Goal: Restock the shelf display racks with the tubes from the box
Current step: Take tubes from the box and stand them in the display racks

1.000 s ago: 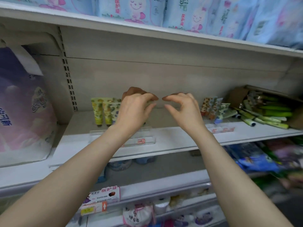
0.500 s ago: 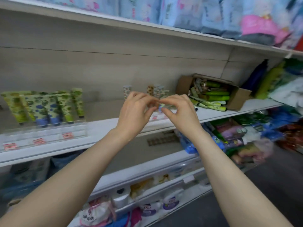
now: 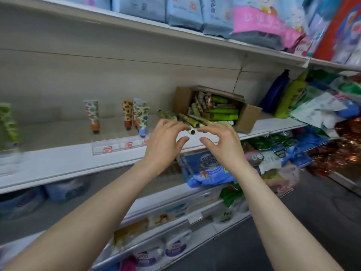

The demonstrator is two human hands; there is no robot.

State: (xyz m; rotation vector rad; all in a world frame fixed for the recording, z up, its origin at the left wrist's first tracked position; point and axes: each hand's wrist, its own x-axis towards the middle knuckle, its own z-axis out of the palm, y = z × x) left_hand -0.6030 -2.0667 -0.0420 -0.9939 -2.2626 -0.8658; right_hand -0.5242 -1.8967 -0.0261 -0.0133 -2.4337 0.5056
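A cardboard box (image 3: 248, 118) lies on its side on the middle shelf, full of green and patterned tubes (image 3: 220, 113). Several tubes (image 3: 188, 119) spill out of its mouth onto the shelf. My left hand (image 3: 166, 141) and my right hand (image 3: 220, 141) hover side by side just in front of those spilled tubes, fingers loosely curved, holding nothing. A dark tube cap (image 3: 193, 131) shows between the fingertips. A clear display rack (image 3: 119, 146) to the left holds a few upright patterned tubes (image 3: 136, 116).
The white shelf edge (image 3: 68, 165) runs left, with green tubes (image 3: 7, 124) in another rack at far left. Blue and green bottles (image 3: 281, 94) stand right of the box. Packs fill the shelf above (image 3: 185, 12) and bags crowd the shelves below (image 3: 207, 169).
The view has swung right along the shelf, bringing the box close. Both hands moved right with it and now hover over the spilled tubes; their fingertips have parted slightly.
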